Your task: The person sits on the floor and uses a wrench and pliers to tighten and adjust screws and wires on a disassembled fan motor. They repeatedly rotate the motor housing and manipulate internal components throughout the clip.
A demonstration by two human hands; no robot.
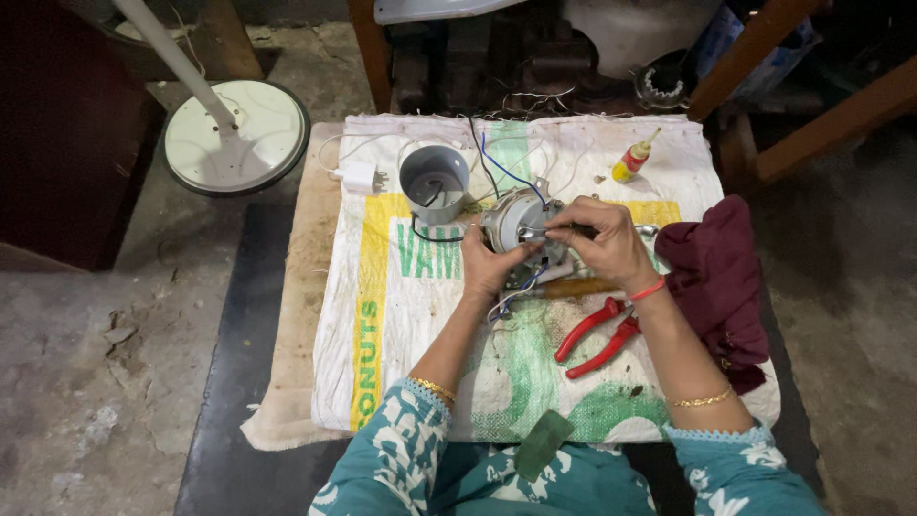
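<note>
Both hands, left [489,265] and right [600,244], fingers curled closed around grey motor [516,222], above red pliers [597,336].

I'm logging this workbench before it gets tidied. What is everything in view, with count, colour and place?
motor: one, grey metal, centre of the sack, wires attached
cup-shaped cover: one, grey, left of the motor
plug: one, white, far left on the sack
pliers: one, red handles, right of centre
small bottle: one, yellow with red cap, far right
cloth: one, maroon, right edge
sack: one, white with green and yellow print, covering the table
fan base: one, white, on the floor
left hand: holds the motor
right hand: on the motor's right side
</note>
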